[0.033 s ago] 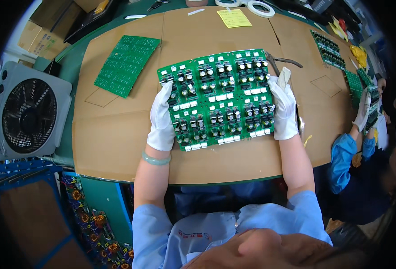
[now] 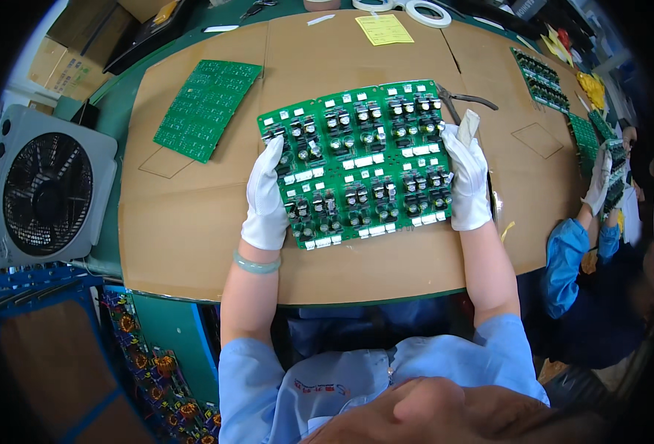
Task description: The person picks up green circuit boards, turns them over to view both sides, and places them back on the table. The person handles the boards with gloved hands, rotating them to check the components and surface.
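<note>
My left hand [image 2: 266, 196] and right hand [image 2: 469, 181] gripped the populated green board [image 2: 362, 164] by its left and right edges over the cardboard [image 2: 194, 237], apparently a holding step, any next move likely needing even support.

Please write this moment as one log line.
left hand: grips left edge; right hand: grips right edge; held: populated green circuit board; nearby: pliers on cardboard
</note>
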Tool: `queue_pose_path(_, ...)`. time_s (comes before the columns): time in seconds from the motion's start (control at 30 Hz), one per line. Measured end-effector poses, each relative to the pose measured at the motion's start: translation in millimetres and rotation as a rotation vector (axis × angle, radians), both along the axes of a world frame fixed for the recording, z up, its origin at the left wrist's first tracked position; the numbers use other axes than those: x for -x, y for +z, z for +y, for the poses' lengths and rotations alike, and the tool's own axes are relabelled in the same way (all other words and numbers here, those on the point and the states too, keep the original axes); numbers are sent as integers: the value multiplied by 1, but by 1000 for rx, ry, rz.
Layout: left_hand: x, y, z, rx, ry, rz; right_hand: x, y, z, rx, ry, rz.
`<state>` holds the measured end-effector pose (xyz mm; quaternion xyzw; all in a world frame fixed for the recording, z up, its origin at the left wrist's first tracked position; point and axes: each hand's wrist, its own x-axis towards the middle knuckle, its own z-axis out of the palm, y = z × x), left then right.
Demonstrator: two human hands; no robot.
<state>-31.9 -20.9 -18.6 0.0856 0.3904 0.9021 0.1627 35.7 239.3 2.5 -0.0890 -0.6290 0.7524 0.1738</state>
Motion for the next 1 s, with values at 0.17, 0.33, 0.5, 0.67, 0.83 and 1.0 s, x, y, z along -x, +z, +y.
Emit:
queue_pose_path(0.17,1,-3,3,-54,-18,58,-2,3,1,161,-27,-58)
queue_pose_path(0.33,0,2,3,-119,-57,22,0,-7,5,59,-39,2)
queue_pose_path(0.5,-1,4,6,-123,-64,7,-2,-4,4,89,-54,-8)
queue_pose_path(0.67,-2,6,7,-115,-36,27,-3,-10,8,-80,-29,42)
queue_pose_path(0.83,-1,6,6,-87,-22,0,-4,-14,9,-227,-41,93)
queue_pose_path(1.0,-2,4,5,-48,2,17,-4,-11,8,-214,-42,60)
